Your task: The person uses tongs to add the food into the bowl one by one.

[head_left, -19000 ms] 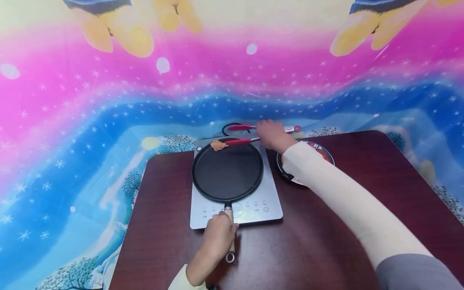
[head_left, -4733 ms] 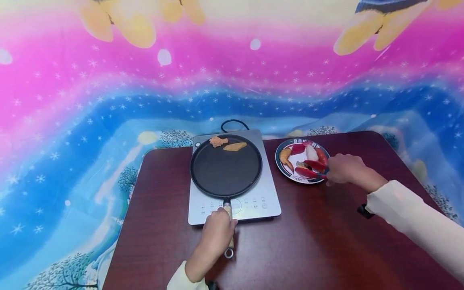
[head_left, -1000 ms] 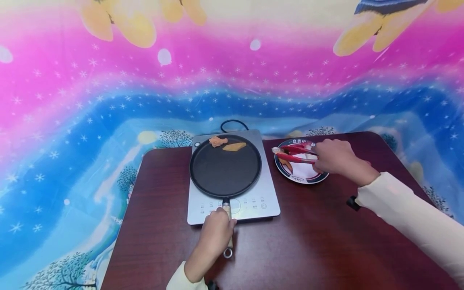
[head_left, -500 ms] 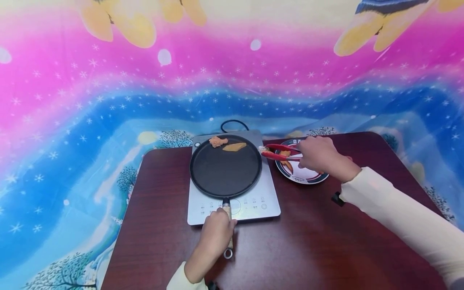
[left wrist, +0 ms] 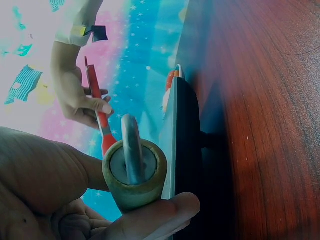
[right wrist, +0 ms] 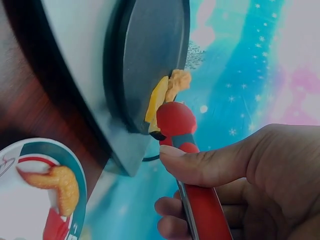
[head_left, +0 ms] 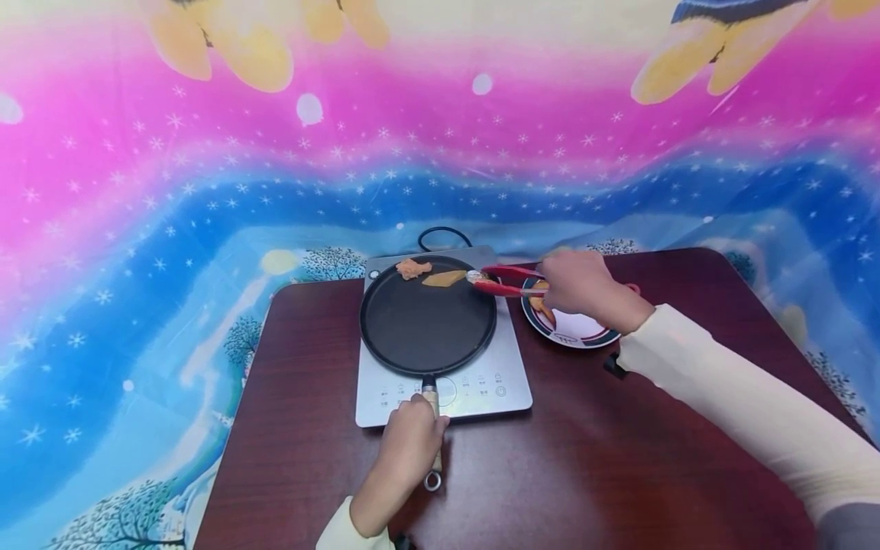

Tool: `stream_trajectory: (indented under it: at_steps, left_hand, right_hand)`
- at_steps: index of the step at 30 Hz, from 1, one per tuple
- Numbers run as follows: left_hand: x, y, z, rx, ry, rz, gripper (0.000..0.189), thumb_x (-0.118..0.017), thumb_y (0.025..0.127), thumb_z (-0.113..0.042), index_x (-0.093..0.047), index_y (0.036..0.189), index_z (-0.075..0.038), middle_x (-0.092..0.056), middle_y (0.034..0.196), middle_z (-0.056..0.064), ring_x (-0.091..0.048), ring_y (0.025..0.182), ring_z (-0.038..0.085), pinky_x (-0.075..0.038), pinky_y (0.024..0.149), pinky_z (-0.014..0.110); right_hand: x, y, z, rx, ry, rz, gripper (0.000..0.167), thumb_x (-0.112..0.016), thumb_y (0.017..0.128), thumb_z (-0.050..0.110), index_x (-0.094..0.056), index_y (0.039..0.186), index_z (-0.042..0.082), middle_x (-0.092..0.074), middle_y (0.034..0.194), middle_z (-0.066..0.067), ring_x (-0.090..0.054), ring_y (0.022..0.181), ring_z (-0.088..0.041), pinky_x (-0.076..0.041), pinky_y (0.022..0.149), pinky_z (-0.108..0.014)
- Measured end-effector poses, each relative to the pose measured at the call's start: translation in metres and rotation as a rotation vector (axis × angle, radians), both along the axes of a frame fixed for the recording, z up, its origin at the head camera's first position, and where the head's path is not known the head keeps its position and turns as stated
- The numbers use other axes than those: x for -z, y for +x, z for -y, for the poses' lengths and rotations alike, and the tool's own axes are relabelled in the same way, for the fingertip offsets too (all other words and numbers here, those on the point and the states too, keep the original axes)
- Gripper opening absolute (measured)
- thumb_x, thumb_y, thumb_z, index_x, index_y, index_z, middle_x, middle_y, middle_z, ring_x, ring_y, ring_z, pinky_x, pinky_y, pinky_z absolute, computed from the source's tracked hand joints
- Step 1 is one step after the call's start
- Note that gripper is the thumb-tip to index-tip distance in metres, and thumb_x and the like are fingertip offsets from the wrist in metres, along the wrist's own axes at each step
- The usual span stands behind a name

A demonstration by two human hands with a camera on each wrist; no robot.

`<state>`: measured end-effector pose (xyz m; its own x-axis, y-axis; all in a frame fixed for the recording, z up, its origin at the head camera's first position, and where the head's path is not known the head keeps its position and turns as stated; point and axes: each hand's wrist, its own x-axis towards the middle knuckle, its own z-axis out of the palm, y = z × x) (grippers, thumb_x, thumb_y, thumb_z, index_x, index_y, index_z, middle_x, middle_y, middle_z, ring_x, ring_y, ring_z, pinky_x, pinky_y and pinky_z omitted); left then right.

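Note:
My left hand (head_left: 412,435) grips the pale wooden handle (left wrist: 131,192) of a flat black pan (head_left: 426,328). In my right hand (head_left: 587,286) I hold red-and-metal tongs (head_left: 502,290), thumb on one arm and fingers on the other. Between the tongs' tips is a small whitish piece of food (head_left: 474,276) with dark and yellowish parts, over the pan's far right edge. Whether it touches the pan I cannot tell. A lumpy orange-brown fried piece (head_left: 413,268) and a flat yellow-tan piece (head_left: 443,279) lie at the pan's far side.
The pan stands on a silver induction cooker (head_left: 512,382) with a black cord loop behind. Right of it, partly under my right hand, is a round plate (head_left: 577,328) with a chicken wing (right wrist: 65,190) and a red piece (right wrist: 56,225). A dark red wooden table (head_left: 309,367) carries everything.
My right hand has carried the tongs with the whitish piece leftward from the plate to the pan. Earlier, the flat yellow-tan piece was added to the pan. The left hand keeps its hold.

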<state>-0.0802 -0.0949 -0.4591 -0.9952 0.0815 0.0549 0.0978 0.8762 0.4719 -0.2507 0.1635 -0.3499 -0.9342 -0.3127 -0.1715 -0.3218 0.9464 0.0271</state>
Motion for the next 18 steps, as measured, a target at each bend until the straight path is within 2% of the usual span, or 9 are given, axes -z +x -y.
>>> stream_trajectory:
  at_steps: [5,10,12,15,18]
  left_hand:
    - [0.000,0.000,0.000,0.011,-0.006,-0.002,0.028,-0.081,0.085,-0.015,-0.064,0.085,0.007,-0.064,0.071,0.015,-0.068,0.064,0.031,-0.055,0.059,0.041]
    - [0.000,0.000,0.000,0.012,-0.009,-0.002,0.028,-0.081,0.085,-0.015,-0.064,0.085,0.007,-0.063,0.070,0.014,-0.067,0.064,0.030,-0.055,0.059,0.040]
    - [0.000,0.000,0.000,0.012,-0.013,-0.008,0.028,-0.081,0.085,-0.015,-0.064,0.085,0.007,-0.063,0.070,0.014,-0.067,0.064,0.030,-0.055,0.059,0.041]
    - [-0.001,0.000,0.000,0.012,-0.019,-0.013,0.028,-0.081,0.085,-0.015,-0.063,0.085,0.006,-0.063,0.070,0.014,-0.067,0.063,0.030,-0.055,0.059,0.041]
    - [0.000,0.000,0.000,0.014,-0.015,-0.009,0.027,-0.081,0.085,-0.015,-0.063,0.083,0.005,-0.064,0.071,0.014,-0.067,0.063,0.030,-0.055,0.058,0.040]
  right_hand:
    - [-0.001,-0.003,0.013,-0.016,0.002,0.015,0.020,-0.073,0.082,0.016,-0.073,0.101,0.008,-0.063,0.075,-0.005,-0.052,0.069,-0.024,-0.043,0.052,-0.033]
    - [-0.001,-0.007,0.026,-0.041,0.002,0.003,0.016,-0.067,0.083,0.012,-0.072,0.099,0.008,-0.055,0.069,-0.005,-0.044,0.061,-0.021,-0.032,0.050,-0.031]
    - [-0.001,-0.008,0.032,-0.046,-0.002,-0.013,0.019,-0.070,0.085,0.016,-0.073,0.101,0.009,-0.056,0.070,-0.004,-0.044,0.062,-0.021,-0.034,0.053,-0.034]
    - [0.001,-0.010,0.040,-0.053,-0.012,-0.027,0.030,-0.073,0.085,0.019,-0.074,0.113,0.010,-0.060,0.073,-0.005,-0.050,0.066,-0.023,-0.041,0.057,-0.038]
    - [0.003,-0.012,0.048,-0.065,-0.017,-0.030,0.027,-0.074,0.084,0.019,-0.074,0.110,0.010,-0.063,0.077,-0.005,-0.053,0.069,-0.024,-0.045,0.058,-0.040]
